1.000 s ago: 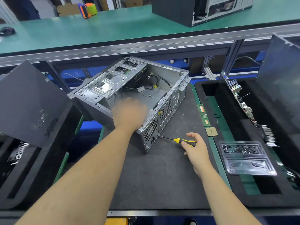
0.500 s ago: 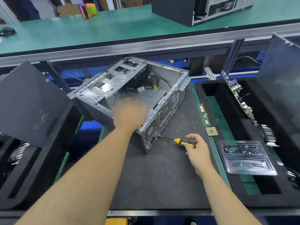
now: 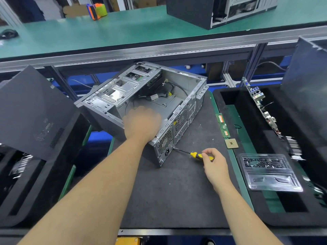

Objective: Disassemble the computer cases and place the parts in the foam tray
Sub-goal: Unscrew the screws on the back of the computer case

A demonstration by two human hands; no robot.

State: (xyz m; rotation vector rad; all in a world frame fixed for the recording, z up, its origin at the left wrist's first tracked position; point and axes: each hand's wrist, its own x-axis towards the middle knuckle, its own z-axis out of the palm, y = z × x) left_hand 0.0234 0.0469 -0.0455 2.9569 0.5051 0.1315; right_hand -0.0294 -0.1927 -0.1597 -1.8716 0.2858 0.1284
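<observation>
gripping the near top edge of the open computer case (image 3: 150, 96), the left hand (image 3: 142, 123) sits at frame centre – fingers curled over the rim, tips hidden inside. case lies on its side on the dark mat (image 3: 169, 195), angled, rear panel facing lower right. right hand (image 3: 215, 165), lower right of centre, pinches the yellow-black handle of a screwdriver (image 3: 192, 154); its tip meets the case's rear panel near the bottom corner. foam tray (image 3: 230, 206) fills the right of the frame, holding a motherboard (image 3: 260, 106) standing on edge – a clear plastic blister tray (image 3: 269, 172) rests across it. ram stick (image 3: 223, 125) and cpu chip (image 3: 231, 143) lie on the green strip just left of the foam tray. black side panel (image 3: 33, 112) leans at left. second case (image 3: 217, 9) on the upper shelf, top right.
</observation>
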